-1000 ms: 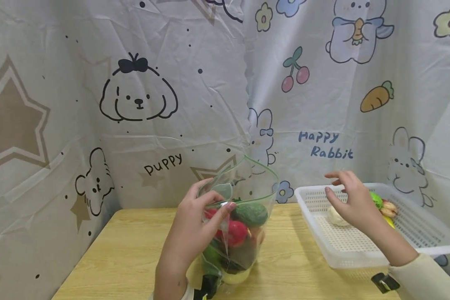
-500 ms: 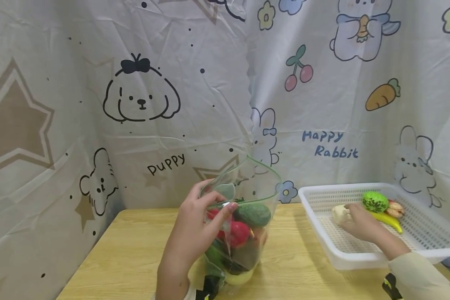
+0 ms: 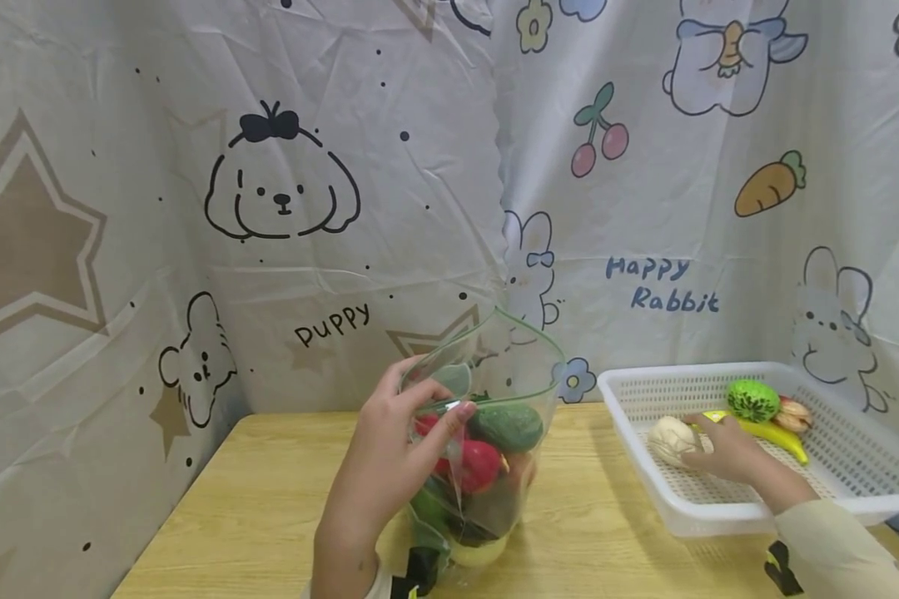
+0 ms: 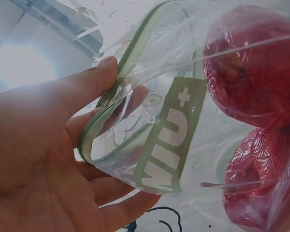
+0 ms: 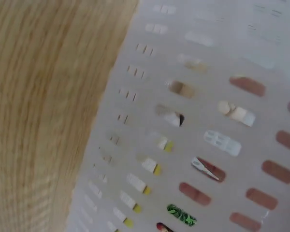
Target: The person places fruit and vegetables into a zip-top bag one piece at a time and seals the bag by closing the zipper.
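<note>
1. Lower centre: the left hand [image 3: 389,441] pinches, between thumb and fingers, the green-edged rim of a clear plastic bag [image 3: 513,378].
2. The bag, upright on a pale wooden table [image 3: 255,491], contains shiny red round pieces [image 3: 478,466] and a dark green oval [image 3: 511,427].
3. Lower right: the right hand [image 3: 730,449] reaches into a white perforated plastic basket [image 3: 719,514], fingers bent against a cream roundish object [image 3: 671,441]; cannot tell whether they grip.
4. Beyond: a curved yellow piece [image 3: 779,437] and a speckled bright-green oval [image 3: 752,400].
5. Behind: a pale cartoon-printed curtain [image 3: 419,166].
</note>
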